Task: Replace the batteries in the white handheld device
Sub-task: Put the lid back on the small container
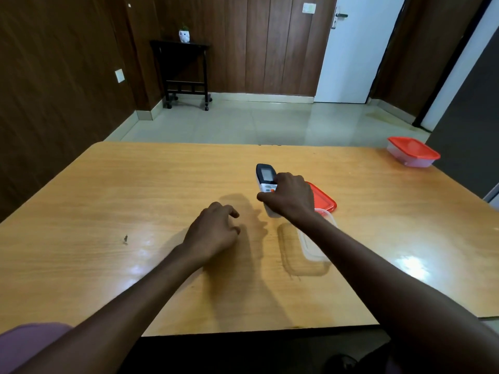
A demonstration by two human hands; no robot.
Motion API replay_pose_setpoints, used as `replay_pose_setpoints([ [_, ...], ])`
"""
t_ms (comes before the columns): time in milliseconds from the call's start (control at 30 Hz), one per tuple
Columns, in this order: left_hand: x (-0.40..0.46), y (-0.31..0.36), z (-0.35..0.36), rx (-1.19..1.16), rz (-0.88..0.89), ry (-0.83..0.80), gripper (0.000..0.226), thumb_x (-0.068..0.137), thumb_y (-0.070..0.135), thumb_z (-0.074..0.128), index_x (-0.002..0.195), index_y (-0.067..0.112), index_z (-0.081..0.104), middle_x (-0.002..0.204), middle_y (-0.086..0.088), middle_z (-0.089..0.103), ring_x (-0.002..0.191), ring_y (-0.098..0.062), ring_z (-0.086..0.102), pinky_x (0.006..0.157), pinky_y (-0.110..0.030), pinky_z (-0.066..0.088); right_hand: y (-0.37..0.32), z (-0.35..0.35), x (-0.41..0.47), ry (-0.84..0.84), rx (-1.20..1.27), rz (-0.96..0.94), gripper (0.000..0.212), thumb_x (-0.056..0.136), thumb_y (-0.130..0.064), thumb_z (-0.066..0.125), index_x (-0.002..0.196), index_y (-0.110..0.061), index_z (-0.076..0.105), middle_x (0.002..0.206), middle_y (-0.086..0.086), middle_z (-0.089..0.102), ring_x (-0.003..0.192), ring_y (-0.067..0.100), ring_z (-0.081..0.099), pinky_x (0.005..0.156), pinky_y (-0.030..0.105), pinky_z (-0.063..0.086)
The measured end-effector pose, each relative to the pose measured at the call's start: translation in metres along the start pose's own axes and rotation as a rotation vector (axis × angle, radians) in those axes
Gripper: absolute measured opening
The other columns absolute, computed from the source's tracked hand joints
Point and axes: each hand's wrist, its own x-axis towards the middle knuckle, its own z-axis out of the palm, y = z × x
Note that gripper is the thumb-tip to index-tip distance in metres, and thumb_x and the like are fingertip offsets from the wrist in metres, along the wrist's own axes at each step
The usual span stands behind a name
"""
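White handheld device (266,177) lies display-up near the middle of the tabletop (135,184), toward its right half. The right hand (290,197) covers its lower body, fingers wrapped around the casing. The left hand (213,230) rests just beside it, loosely curled and holding nothing. The casing appears to be light, rigid, smooth plastic, likely slippery. Grip along the long side edges, then turn it over to reach the battery cover.
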Motion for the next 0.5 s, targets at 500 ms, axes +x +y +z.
replay_pose_setpoints([
  [500, 0.010, -0.004, 0.001, 0.161, 0.006, -0.071, 0.046, 0.087, 0.043, 0.066, 0.129, 0.026, 0.061, 0.131, 0.003, 0.051, 0.122, -0.019, 0.052, 0.086, -0.032, 0.045, -0.001, 0.028, 0.055, -0.096, -0.176, 0.027, 0.035, 0.076, -0.030, 0.076, 0.102, -0.010, 0.065, 0.103, 0.010, 0.069, 0.089, 0.031, 0.064, 0.062, 0.031, 0.039],
])
